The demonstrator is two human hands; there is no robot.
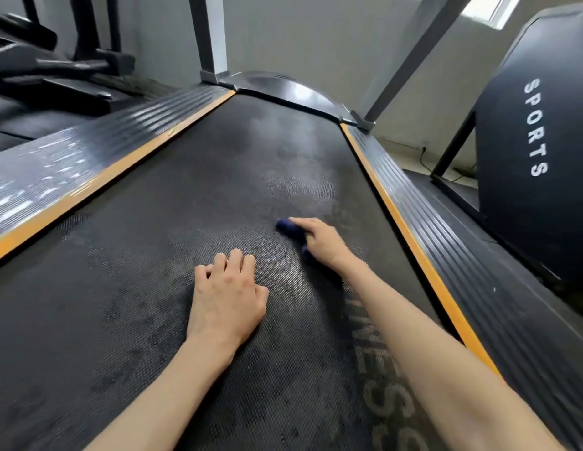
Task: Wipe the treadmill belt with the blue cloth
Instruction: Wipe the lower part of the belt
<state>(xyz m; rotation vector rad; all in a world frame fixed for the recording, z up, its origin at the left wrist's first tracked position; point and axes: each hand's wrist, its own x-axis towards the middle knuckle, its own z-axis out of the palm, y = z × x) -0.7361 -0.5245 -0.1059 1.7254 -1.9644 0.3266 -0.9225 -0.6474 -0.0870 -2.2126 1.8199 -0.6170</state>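
Note:
The black textured treadmill belt (218, 190) fills the middle of the head view, with dull grey smears across it. My right hand (319, 240) presses a small blue cloth (285, 225) flat on the belt right of centre; the cloth shows past my fingertips and under my palm. My left hand (226, 294) rests on the belt nearer to me, fingers bent, holding nothing. Pale lettering on the belt lies under my right forearm.
Ribbed side rails with orange edges run along the left (98, 187) and right (410, 236) of the belt. Grey uprights (212, 37) and the motor hood (283, 89) stand at the far end. A dark machine marked SPORTS (537, 125) is at right, other equipment (56, 66) at left.

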